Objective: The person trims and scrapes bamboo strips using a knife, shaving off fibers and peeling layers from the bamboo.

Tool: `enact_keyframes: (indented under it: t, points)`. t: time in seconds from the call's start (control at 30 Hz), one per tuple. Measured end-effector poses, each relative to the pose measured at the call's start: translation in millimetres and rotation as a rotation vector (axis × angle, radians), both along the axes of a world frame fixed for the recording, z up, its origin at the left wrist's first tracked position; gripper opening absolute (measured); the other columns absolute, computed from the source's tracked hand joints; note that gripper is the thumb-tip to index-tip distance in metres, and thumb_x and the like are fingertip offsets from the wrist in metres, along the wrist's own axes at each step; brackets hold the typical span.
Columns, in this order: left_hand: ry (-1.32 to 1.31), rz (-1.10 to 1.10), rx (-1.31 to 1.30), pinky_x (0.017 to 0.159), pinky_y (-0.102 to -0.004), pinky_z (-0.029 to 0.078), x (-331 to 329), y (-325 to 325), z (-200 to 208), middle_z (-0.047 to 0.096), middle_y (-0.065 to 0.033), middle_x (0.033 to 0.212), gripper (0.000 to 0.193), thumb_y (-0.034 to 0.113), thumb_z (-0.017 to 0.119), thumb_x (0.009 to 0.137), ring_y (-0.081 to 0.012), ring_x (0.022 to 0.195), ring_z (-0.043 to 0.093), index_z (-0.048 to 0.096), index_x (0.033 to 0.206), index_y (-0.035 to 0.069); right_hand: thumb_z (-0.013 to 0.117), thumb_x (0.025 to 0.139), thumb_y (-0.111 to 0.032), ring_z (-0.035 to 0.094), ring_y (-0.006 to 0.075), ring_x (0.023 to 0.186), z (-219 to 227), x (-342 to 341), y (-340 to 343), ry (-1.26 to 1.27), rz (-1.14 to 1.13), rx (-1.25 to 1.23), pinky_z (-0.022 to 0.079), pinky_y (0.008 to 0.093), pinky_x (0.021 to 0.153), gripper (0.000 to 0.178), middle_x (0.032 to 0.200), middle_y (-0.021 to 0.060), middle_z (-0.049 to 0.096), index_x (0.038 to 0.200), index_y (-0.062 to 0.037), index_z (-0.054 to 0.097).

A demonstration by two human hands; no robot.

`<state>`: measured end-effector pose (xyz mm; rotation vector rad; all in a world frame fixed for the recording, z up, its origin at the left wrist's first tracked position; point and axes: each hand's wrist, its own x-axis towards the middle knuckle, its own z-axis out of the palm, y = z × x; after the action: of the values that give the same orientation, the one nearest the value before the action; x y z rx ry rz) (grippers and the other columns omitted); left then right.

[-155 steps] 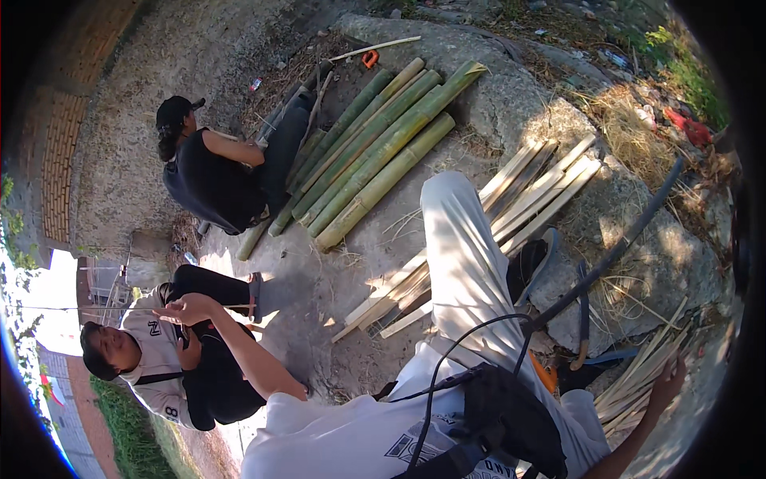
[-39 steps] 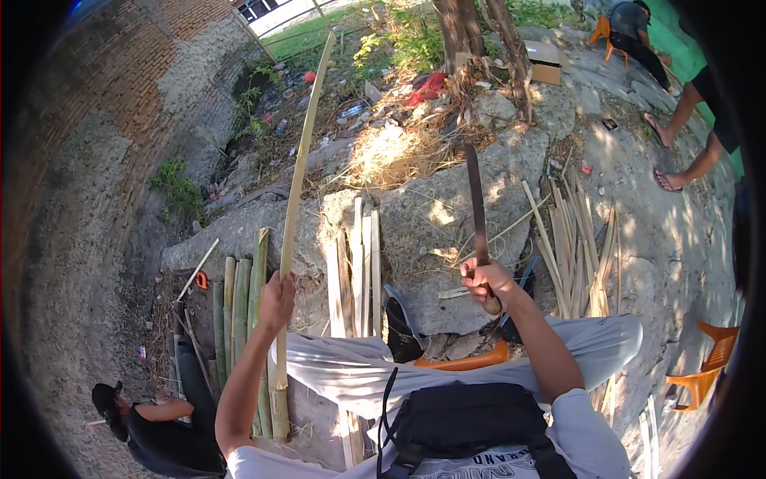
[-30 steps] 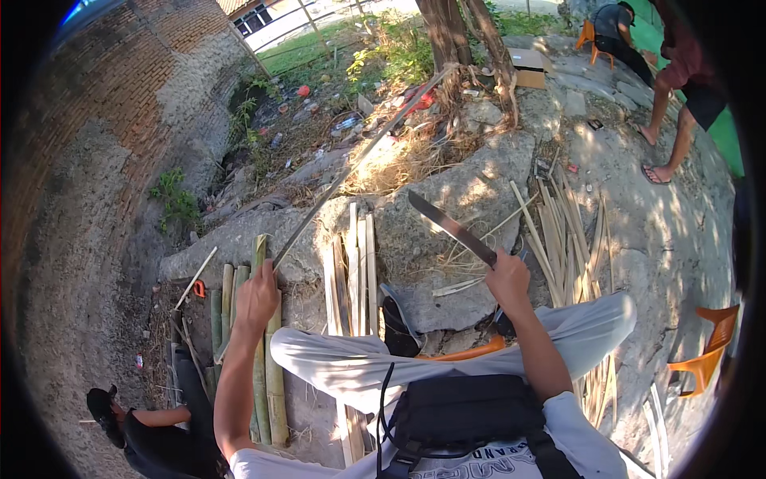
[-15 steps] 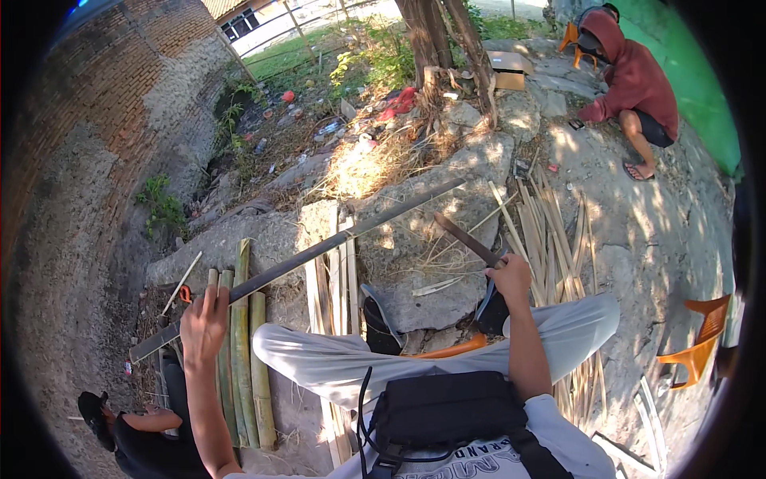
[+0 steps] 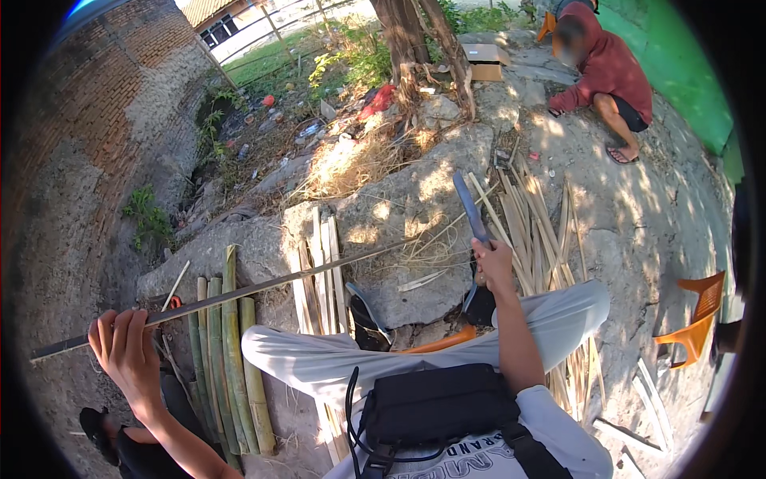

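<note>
My left hand (image 5: 126,355) is closed round a long, thin, dark strip (image 5: 239,293) near its left end; it looks like split bamboo. The strip slants up to the right, over several green bamboo poles (image 5: 235,351) and some pale split slats (image 5: 325,267). Out in front of my right knee, my right hand (image 5: 495,262) grips a machete (image 5: 469,206), its blade pointing away from me and the handle hidden in my fingers. The blade is apart from the strip.
More pale slats (image 5: 531,219) lie in a heap at my right. A broken orange plastic chair (image 5: 698,319) stands far right. A person in a red hoodie (image 5: 614,68) crouches at the upper right; another person in black (image 5: 155,451) is at the lower left. A cardboard box (image 5: 485,64) sits beside the tree (image 5: 399,48).
My left hand has moved left with the strip, which has turned and looks narrower. My right hand has raised the machete a little, its blade now more upright.
</note>
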<state>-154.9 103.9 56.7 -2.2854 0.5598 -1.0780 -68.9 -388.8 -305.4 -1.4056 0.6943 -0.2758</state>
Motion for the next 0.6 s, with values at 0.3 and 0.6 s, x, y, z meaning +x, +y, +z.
enact_keyframes:
  t: [0.3, 0.6]
  points:
    - [0.203, -0.080, 0.009, 0.079, -0.0419, 0.038, 7, -32, 73, 0.054, -0.0078, 0.071, 0.013, 0.005, 0.068, 0.068, -0.0280, 0.077, 0.050, 0.060, 0.077, 0.001, 0.079, 0.078, -0.025, 0.045, 0.0095, 0.044, -15, 7, 3, -0.104, 0.034, 0.011, 0.035, 0.0285, 0.041, 0.033, 0.057, 0.0001, 0.051, 0.072, -0.0016, 0.058]
    - [0.562, 0.017, -0.184, 0.092, -0.0373, 0.034, 95, -30, 68, 0.061, -0.0055, 0.069, 0.007, 0.006, 0.072, 0.067, -0.0227, 0.080, 0.054, 0.068, 0.072, 0.003, 0.077, 0.080, -0.022, 0.045, 0.0095, 0.043, -28, -1, 13, -0.106, 0.105, -0.053, 0.034, 0.0275, 0.040, 0.030, 0.054, 0.0000, 0.049, 0.070, -0.0024, 0.056]
